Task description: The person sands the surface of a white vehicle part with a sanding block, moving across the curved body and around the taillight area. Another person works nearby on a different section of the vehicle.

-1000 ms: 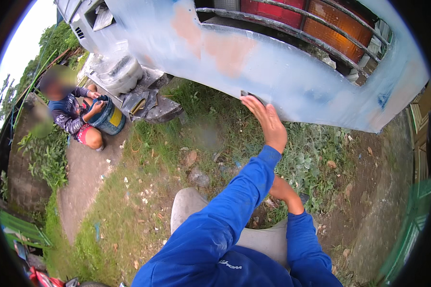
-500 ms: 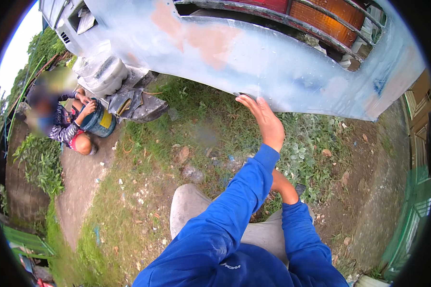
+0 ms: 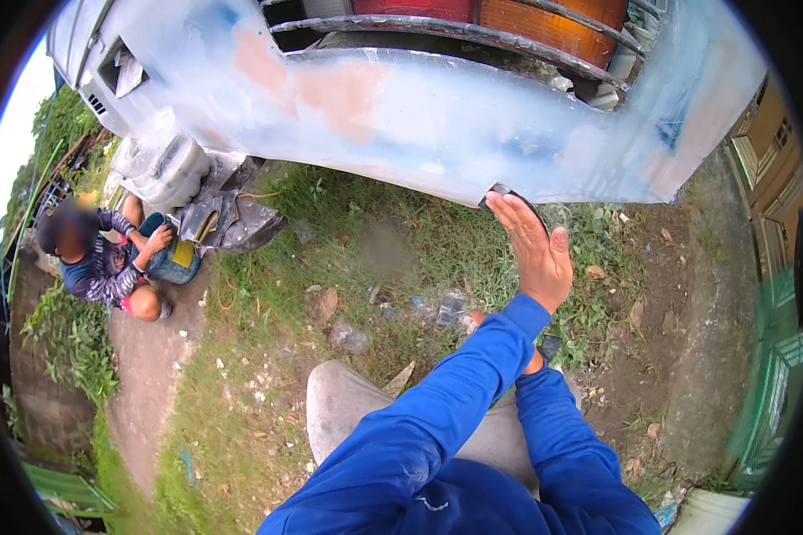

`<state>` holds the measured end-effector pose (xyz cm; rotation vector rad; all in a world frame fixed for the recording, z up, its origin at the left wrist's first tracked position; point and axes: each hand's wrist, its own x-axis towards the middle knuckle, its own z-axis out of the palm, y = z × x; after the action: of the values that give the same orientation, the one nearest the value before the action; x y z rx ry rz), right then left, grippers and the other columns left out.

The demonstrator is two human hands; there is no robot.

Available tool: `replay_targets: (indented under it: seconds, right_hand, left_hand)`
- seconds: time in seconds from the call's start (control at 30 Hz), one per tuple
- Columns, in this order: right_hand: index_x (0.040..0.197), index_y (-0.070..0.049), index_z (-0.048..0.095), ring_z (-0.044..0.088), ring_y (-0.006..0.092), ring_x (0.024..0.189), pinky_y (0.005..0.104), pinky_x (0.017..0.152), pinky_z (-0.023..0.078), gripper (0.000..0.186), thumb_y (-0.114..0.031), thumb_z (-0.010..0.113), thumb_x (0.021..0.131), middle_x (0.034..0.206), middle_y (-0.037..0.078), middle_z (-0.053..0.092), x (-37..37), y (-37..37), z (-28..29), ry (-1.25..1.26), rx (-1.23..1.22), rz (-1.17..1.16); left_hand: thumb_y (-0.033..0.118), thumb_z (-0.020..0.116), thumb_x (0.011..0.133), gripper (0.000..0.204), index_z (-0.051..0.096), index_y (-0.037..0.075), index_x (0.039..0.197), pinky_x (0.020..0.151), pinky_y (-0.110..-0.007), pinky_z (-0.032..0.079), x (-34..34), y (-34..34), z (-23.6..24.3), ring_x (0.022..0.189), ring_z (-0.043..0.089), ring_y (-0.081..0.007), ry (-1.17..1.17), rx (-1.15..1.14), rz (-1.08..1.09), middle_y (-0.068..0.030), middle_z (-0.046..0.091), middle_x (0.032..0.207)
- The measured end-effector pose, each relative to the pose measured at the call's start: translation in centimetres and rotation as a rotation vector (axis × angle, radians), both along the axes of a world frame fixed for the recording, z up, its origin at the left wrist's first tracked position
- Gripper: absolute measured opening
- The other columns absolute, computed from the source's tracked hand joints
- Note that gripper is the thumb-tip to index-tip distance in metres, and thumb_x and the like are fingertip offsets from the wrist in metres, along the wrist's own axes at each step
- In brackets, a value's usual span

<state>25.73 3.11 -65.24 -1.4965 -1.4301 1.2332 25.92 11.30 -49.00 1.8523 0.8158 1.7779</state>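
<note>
My left hand (image 3: 537,254) reaches up across my body to the lower edge of a patchy blue-white vehicle panel (image 3: 419,125). Its fingers are stretched and close together over a thin dark curved sheet (image 3: 533,212), like sandpaper, whose edge shows past the fingertips and palm side. My right hand (image 3: 533,360) is low, behind the left forearm, which hides most of it. A bit of fingers shows left of the sleeve, beside a grey crumpled piece (image 3: 451,309); whether they hold it I cannot make out.
A co-worker (image 3: 107,245) squats at the left, hands on a dark blue bucket (image 3: 171,259). Above the panel's edge are red and orange lamps (image 3: 553,27) behind bars. Grass and litter (image 3: 348,259) lie below. Green mesh (image 3: 767,392) stands at the right.
My left hand has shifted right along the panel's lower edge and turned, showing more of the dark sheet. The view has shifted a little; fingers now show left of my left sleeve.
</note>
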Motion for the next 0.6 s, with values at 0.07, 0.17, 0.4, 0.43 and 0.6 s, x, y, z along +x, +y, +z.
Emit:
replay_targets:
  seconds: [0.07, 0.17, 0.4, 0.43, 0.6]
  right_hand:
    - [0.141, 0.000, 0.049, 0.058, 0.0305, 0.124, 0.0393, 0.105, 0.046, 0.055, -0.027, 0.062, 0.095, 0.136, 0.020, 0.060, -0.3, 0.5, 2.7, -0.074, -0.023, -0.002]
    - [0.137, 0.000, 0.051, 0.061, 0.0397, 0.119, 0.0445, 0.101, 0.048, 0.061, -0.032, 0.065, 0.087, 0.127, 0.027, 0.063, -0.9, 1.7, 2.8, -0.574, -0.272, 0.112]
    - [0.143, 0.002, 0.044, 0.056, 0.0443, 0.122, 0.0455, 0.104, 0.046, 0.070, -0.031, 0.062, 0.084, 0.134, 0.032, 0.056, -0.3, 0.5, 4.0, -0.400, -0.117, 0.166]
    - [0.143, 0.002, 0.044, 0.056, 0.0442, 0.123, 0.0453, 0.104, 0.046, 0.070, -0.031, 0.062, 0.084, 0.134, 0.032, 0.056, 0.2, 0.1, 3.5, -0.430, -0.146, 0.140]
    - [0.144, 0.004, 0.043, 0.055, 0.0429, 0.126, 0.0444, 0.106, 0.045, 0.071, -0.030, 0.062, 0.084, 0.138, 0.032, 0.053, 1.6, 0.8, 3.4, -0.534, -0.261, 0.065]
  left_hand:
    - [0.044, 0.024, 0.109, 0.075, -0.007, -0.004, 0.157, 0.122, -0.054, -0.003, -2.6, 3.1, 1.3, 0.151, -0.013, -0.0446, 0.070, 0.066, 0.067, -0.0289, -0.011, 0.163]
    - [0.043, 0.025, 0.108, 0.074, -0.002, -0.007, 0.156, 0.123, -0.054, -0.002, -8.2, 11.9, 5.2, 0.152, -0.009, -0.0460, 0.019, 0.075, 0.303, -0.0309, -0.009, 0.163]
    - [0.045, 0.025, 0.108, 0.076, -0.003, -0.005, 0.157, 0.122, -0.053, -0.002, 1.0, -0.1, 4.6, 0.153, -0.008, -0.0432, 0.075, 0.171, 0.064, -0.0302, -0.008, 0.163]
    - [0.047, 0.026, 0.107, 0.077, -0.002, -0.005, 0.157, 0.122, -0.053, -0.002, 0.7, -0.1, 4.4, 0.153, -0.008, -0.0435, 0.154, 0.224, 0.017, -0.0303, -0.007, 0.163]
    - [0.046, 0.026, 0.107, 0.076, 0.001, -0.005, 0.157, 0.124, -0.049, -0.003, -7.9, 12.2, 11.3, 0.153, -0.006, -0.0418, 0.128, 0.339, 0.291, -0.0287, -0.005, 0.164]
